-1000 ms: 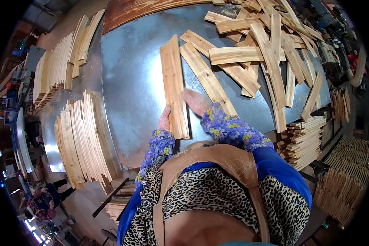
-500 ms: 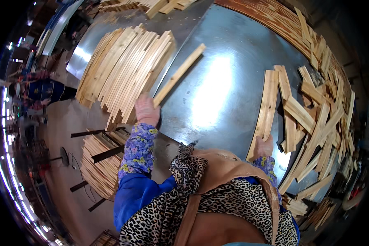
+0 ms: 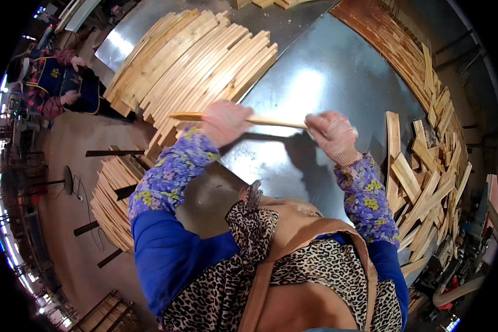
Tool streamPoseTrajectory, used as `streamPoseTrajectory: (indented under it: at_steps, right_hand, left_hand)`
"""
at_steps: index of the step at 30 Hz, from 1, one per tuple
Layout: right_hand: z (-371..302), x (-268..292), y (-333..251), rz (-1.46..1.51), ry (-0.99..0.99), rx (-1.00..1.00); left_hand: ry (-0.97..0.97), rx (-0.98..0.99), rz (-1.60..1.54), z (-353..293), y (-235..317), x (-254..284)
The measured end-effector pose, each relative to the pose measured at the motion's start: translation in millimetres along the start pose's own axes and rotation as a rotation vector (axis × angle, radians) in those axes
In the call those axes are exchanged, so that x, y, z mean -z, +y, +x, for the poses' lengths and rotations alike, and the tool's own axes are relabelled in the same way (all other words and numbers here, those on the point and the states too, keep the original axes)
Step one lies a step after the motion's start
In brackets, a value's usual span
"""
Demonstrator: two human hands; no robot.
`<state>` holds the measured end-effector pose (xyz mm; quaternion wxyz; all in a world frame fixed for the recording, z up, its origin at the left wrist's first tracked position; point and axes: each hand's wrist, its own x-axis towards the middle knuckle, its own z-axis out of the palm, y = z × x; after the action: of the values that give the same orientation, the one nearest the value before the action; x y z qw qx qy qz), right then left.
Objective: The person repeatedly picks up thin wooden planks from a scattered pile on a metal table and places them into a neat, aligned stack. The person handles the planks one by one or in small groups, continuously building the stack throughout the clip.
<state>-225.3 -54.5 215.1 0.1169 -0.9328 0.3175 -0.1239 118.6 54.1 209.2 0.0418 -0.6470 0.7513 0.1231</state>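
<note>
A long, narrow wooden strip (image 3: 276, 122) spans the space between my two hands, raised over the shiny metal table (image 3: 321, 66). My left hand (image 3: 227, 123) is closed around it, and its left end sticks out past that hand over the edge of a plank stack. At the strip's right end, my right hand (image 3: 333, 135) is closed on it with the fingers curled. Both hands are slightly blurred. Just beyond my left hand lies the wide stack of planks (image 3: 196, 61), set side by side.
A jumbled heap of loose wood pieces (image 3: 426, 177) covers the table's right side. More strips rest on a rack (image 3: 113, 199) with dark metal arms at lower left. Another person (image 3: 61, 83) stands beyond the plank stack at far left.
My right hand has lifted from the right side with its board and come to the middle. My left hand has let go of the shorter piece, and both hands now grip one strip. The view has shifted.
</note>
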Motion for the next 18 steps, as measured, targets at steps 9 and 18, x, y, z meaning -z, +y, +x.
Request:
streamPoseTrajectory:
  at_steps: [9, 18]
  right_hand:
    - [-126.0, -70.3, 19.5, 0.285, -0.176, -0.644]
    - [-403.8, -23.5, 48.9, 0.075, 0.056, -1.427]
  left_hand:
    - [0.301, 0.635, 0.362, 23.1, -258.9, 10.1]
    - [0.469, 0.353, 0.094, 158.0, -64.7, -45.2]
